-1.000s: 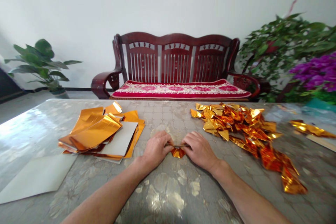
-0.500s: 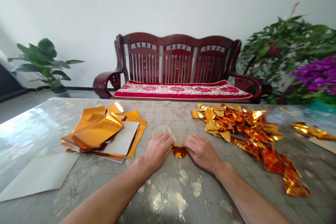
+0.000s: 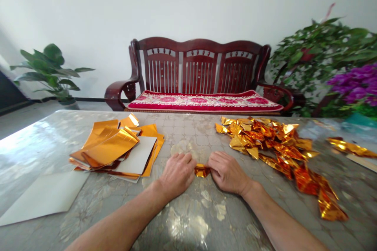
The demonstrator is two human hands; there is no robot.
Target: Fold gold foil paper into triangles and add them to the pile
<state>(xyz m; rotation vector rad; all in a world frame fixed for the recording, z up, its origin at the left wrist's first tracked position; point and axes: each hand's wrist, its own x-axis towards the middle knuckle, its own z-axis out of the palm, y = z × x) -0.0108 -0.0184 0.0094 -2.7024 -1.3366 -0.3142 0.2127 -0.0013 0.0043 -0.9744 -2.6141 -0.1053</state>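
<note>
I have both hands closed on a small folded paper (image 3: 202,170), gold and shiny, which sits between them at the table (image 3: 185,125). My left hand (image 3: 178,172) grasps the folded paper's left end with curled fingers, their tips hidden from me; my right hand (image 3: 228,172) pinches its right end between thumb and finger. Left of the folded paper lies a loose stack of gold sheets (image 3: 108,147), one with its grey back up, and farther left a single pale sheet (image 3: 44,196). Right of the folded paper spreads a heap of crumpled-looking gold pieces (image 3: 265,137). Beyond the folded paper, past the table's edge, stands a wooden bench (image 3: 199,74) with a red patterned cushion (image 3: 203,102).
</note>
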